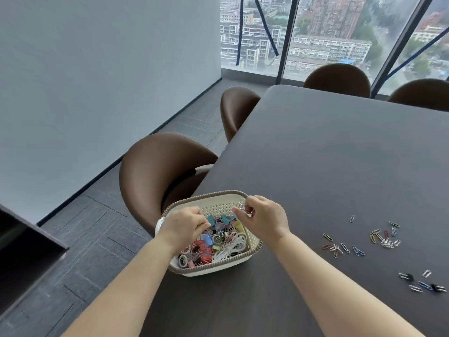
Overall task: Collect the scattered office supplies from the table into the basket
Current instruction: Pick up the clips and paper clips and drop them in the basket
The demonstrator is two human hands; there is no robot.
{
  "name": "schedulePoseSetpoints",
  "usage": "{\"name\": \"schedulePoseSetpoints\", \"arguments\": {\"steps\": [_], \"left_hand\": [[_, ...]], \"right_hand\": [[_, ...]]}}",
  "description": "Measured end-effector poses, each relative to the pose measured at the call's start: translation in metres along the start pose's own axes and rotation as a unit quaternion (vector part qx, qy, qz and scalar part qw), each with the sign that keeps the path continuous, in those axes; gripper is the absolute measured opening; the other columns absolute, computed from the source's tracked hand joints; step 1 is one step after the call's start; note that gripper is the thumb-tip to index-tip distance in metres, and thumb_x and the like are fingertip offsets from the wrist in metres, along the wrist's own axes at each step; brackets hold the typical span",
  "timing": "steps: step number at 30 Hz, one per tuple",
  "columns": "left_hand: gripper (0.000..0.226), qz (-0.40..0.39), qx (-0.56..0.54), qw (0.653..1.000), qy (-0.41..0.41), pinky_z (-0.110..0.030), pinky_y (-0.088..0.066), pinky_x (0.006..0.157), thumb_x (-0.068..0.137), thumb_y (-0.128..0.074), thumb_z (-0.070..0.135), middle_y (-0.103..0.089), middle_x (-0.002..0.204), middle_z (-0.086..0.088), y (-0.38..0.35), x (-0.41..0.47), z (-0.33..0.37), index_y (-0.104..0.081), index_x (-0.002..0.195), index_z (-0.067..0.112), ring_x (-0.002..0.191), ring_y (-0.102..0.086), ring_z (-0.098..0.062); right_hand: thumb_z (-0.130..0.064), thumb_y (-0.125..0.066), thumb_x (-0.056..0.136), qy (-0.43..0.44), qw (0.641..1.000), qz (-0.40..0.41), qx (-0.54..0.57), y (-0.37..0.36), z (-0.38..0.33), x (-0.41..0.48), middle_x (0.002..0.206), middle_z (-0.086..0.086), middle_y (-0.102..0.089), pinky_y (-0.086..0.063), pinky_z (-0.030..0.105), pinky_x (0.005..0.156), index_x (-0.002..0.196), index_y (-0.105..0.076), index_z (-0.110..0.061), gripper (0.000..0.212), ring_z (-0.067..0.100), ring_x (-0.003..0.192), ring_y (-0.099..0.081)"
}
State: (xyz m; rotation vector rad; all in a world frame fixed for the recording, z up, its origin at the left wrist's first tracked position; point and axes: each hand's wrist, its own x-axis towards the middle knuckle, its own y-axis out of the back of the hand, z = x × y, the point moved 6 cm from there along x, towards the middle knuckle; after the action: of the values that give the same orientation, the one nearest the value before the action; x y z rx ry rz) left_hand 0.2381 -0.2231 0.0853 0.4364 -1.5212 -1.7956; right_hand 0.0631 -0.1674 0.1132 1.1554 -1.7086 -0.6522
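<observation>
Clips hanging pinched in right grip over basket far rim; left grip curling down into contents, I'm unable to tell hold. Loose paper clips lying on counter, well right. Risk: releasing near rim, spilling outside.

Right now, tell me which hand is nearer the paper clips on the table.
Right. The right hand, pinching a metal clip, hovers over the right side of the basket, toward the paper clips; the left hand is over its left side, farther off.
</observation>
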Motion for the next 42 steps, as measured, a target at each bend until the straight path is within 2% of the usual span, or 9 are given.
{"name": "schedulePoseSetpoints", "arguments": {"steps": [2, 5, 9, 13, 17, 19, 26, 33, 42], "left_hand": [[0.031, 0.035, 0.022, 0.999, 0.016, -0.017, -0.030, 0.044, 0.091, -0.053, 0.035, -0.066, 0.066, 0.004, 0.007, -0.003, -0.007, -0.070, 0.072, 0.017, 0.061, -0.060, -0.016], [0.047, 0.079, 0.023, 0.996, 0.032, -0.012, -0.014, 0.036, 0.089, -0.040, 0.048, -0.055, 0.047, 0.005, 0.022, -0.008, -0.012, -0.059, 0.055, 0.021, 0.039, -0.047, -0.012], [0.041, 0.098, 0.019, 0.994, 0.037, -0.012, -0.017, 0.038, 0.087, -0.036, 0.043, -0.052, 0.052, 0.009, 0.030, -0.012, -0.016, -0.055, 0.057, 0.021, 0.042, -0.047, -0.009], [0.033, 0.105, 0.034, 0.993, 0.033, -0.018, -0.036, 0.041, 0.082, -0.039, 0.038, -0.059, 0.063, 0.008, 0.030, -0.020, -0.023, -0.063, 0.067, 0.019, 0.052, -0.058, -0.011], [0.032, 0.111, 0.036, 0.993, 0.030, -0.021, -0.044, 0.042, 0.082, -0.040, 0.037, -0.062, 0.067, 0.007, 0.027, -0.023, -0.019, -0.064, 0.071, 0.019, 0.056, -0.060, -0.011], [0.027, 0.114, 0.043, 0.992, 0.030, -0.019, -0.043, 0.043, 0.082, -0.045, 0.034, -0.062, 0.067, 0.007, 0.026, -0.021, -0.013, -0.064, 0.071, 0.018, 0.056, -0.060, -0.011], [0.010, 0.116, 0.061, 0.989, 0.070, -0.019, -0.037, 0.043, 0.075, -0.073, 0.017, -0.061, 0.065, 0.004, 0.028, -0.016, 0.003, -0.064, 0.069, 0.016, 0.055, -0.059, -0.015], [0.005, 0.112, 0.061, 0.990, 0.061, -0.027, -0.045, 0.045, 0.078, -0.068, 0.018, -0.062, 0.075, -0.001, 0.013, 0.005, 0.051, -0.067, 0.076, 0.013, 0.061, -0.059, -0.020], [0.029, 0.079, -0.031, 0.992, -0.094, -0.034, -0.055, 0.065, 0.072, -0.057, 0.027, -0.063, 0.092, -0.005, -0.070, 0.068, 0.214, -0.067, 0.093, 0.011, 0.086, -0.054, -0.022]], "right_hand": [[-0.044, -0.064, 0.082, -0.003, 1.000, -0.010, -0.003, -0.003, -0.006, 0.005, 0.059, -0.010, -0.042, -0.019, 0.013, 0.042, 0.062, -0.038, -0.023, 0.039, 0.015, 0.047, -0.039], [-0.048, -0.054, 0.087, -0.003, 0.998, -0.056, -0.013, -0.016, -0.017, 0.011, 0.067, -0.007, -0.047, -0.027, 0.017, 0.044, 0.067, -0.043, -0.021, 0.036, 0.015, 0.054, -0.043], [-0.056, -0.040, 0.090, -0.045, 0.983, -0.176, -0.038, -0.046, -0.023, 0.014, 0.097, -0.003, -0.057, -0.042, 0.025, 0.073, 0.095, -0.064, -0.022, 0.041, 0.014, 0.082, -0.052], [-0.059, -0.037, 0.089, -0.054, 0.962, -0.267, -0.028, -0.064, -0.024, 0.008, 0.120, -0.002, -0.052, -0.031, 0.039, 0.104, 0.121, -0.056, -0.027, 0.049, 0.018, 0.116, -0.043], [-0.037, -0.036, 0.098, -0.037, 0.978, -0.200, -0.041, -0.050, -0.028, 0.009, 0.081, 0.002, -0.057, -0.044, 0.033, 0.068, 0.082, -0.050, -0.016, 0.030, 0.023, 0.073, -0.053], [-0.036, -0.031, 0.099, -0.046, 0.984, -0.166, -0.050, -0.041, -0.028, 0.009, 0.067, 0.001, -0.052, -0.045, 0.034, 0.067, 0.075, -0.041, -0.016, 0.032, 0.023, 0.058, -0.047], [-0.043, -0.031, 0.096, -0.023, 0.975, -0.213, -0.051, -0.036, -0.015, -0.004, 0.120, -0.001, -0.056, -0.032, 0.037, 0.102, 0.117, -0.051, -0.019, 0.038, 0.021, 0.115, -0.045], [-0.029, -0.042, 0.095, -0.050, 0.988, -0.137, -0.060, 0.019, 0.040, -0.031, 0.136, -0.003, -0.043, -0.025, 0.035, 0.103, 0.130, -0.043, -0.021, 0.036, 0.023, 0.125, -0.034], [-0.037, -0.043, 0.093, -0.258, 0.950, -0.114, -0.136, 0.098, 0.197, -0.150, 0.148, -0.003, -0.027, -0.015, 0.035, 0.110, 0.140, -0.028, -0.025, 0.051, 0.018, 0.136, -0.019]]}}
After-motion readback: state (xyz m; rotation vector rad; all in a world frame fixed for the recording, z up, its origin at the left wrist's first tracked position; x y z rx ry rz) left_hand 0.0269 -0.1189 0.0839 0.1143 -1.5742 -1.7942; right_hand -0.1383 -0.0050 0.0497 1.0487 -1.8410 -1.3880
